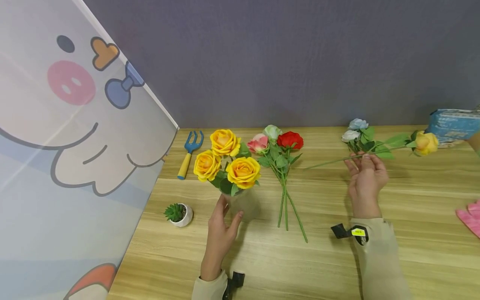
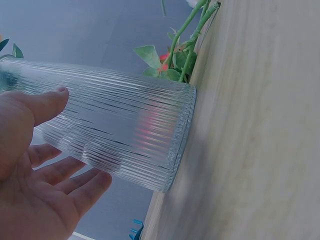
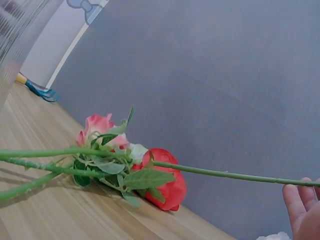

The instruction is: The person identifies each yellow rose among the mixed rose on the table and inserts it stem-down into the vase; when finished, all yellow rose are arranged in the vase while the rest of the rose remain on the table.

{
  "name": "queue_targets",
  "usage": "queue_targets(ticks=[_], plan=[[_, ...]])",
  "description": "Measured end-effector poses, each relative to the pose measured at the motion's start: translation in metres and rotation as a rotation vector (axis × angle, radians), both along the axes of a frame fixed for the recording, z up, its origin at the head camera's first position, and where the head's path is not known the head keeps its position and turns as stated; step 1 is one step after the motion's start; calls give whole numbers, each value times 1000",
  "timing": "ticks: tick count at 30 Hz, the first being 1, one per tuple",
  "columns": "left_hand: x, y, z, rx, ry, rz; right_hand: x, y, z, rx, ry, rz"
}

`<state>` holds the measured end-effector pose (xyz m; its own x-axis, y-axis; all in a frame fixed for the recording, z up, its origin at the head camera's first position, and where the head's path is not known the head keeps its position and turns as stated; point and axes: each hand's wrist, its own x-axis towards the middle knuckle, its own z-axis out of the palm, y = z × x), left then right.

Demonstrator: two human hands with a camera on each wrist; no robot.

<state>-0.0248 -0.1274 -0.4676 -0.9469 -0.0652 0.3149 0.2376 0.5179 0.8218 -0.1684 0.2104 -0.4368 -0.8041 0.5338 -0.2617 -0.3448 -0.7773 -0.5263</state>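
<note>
A clear ribbed glass vase (image 1: 245, 204) stands on the wooden table (image 1: 412, 250) with three yellow roses (image 1: 225, 160) in it. My left hand (image 1: 230, 210) cups its lower part. In the left wrist view the thumb (image 2: 45, 105) lies against the vase (image 2: 125, 135) and the fingers (image 2: 75, 185) reach round the other side. My right hand (image 1: 363, 160) pinches the long stem (image 3: 225, 175) of a single yellow rose (image 1: 426, 142), held level above the table with the bloom pointing right. Only the fingertips (image 3: 300, 200) show in the right wrist view.
Pink, pale green and red roses (image 1: 279, 146) lie in a bunch mid-table. Pale blue and white roses (image 1: 356, 129) lie behind my right hand. A blue garden fork (image 1: 189, 152), a potted succulent (image 1: 178, 213), a blue box (image 1: 453, 125), a pink object (image 1: 470, 216) and a cartoon panel (image 1: 75, 146) surround them.
</note>
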Motion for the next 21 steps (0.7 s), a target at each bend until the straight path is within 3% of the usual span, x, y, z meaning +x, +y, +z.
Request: queue_targets(ticks=[8, 21], plan=[[-1, -1, -3, 4, 8, -3, 1, -2, 10, -31, 6, -24], [-1, -2, -3, 2, 7, 1, 11, -12, 32, -31, 117, -36]])
